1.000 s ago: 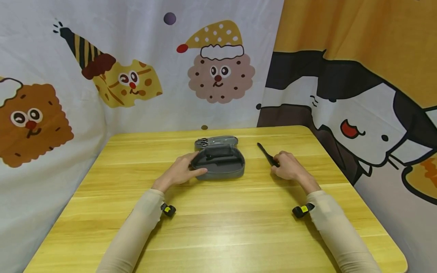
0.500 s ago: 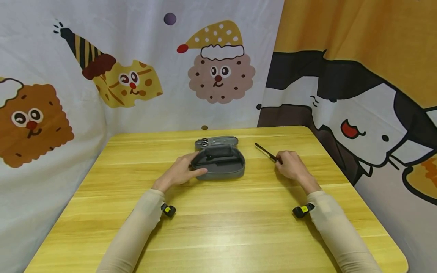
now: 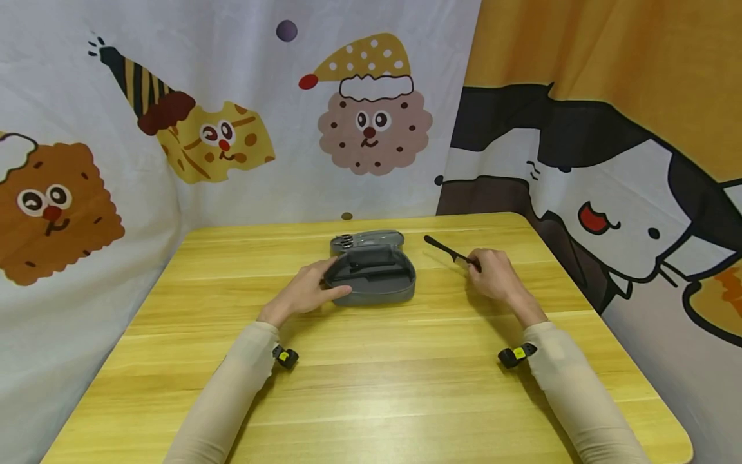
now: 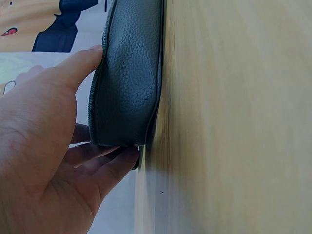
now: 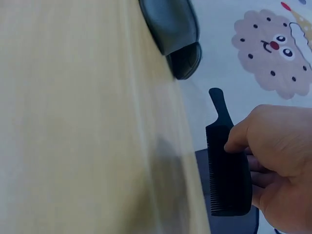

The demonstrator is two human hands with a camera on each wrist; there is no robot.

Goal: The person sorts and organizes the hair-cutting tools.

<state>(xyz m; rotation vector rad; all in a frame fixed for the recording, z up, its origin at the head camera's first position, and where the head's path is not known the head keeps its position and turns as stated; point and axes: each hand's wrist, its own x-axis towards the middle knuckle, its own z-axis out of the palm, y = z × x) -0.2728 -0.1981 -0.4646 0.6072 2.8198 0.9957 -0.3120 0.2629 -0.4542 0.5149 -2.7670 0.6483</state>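
An open grey zip case stands near the table's far side, its lid folded back behind. My left hand holds the case's left end, thumb over the zipped rim and the other fingers round the end. In the left wrist view its grained outer wall sits flat on the table. To the right, my right hand pinches a black comb by its toothed part, thumb on the near face. The comb's slim handle points left towards the case, raised over the table.
Metal finger loops like those of scissors show at the lid's left. A dark slim item lies inside the case. The wooden table ends at a printed curtain behind.
The comb has been lifted and turned in my right hand, its handle end swinging left and slightly up. My left hand and the case have stayed put.
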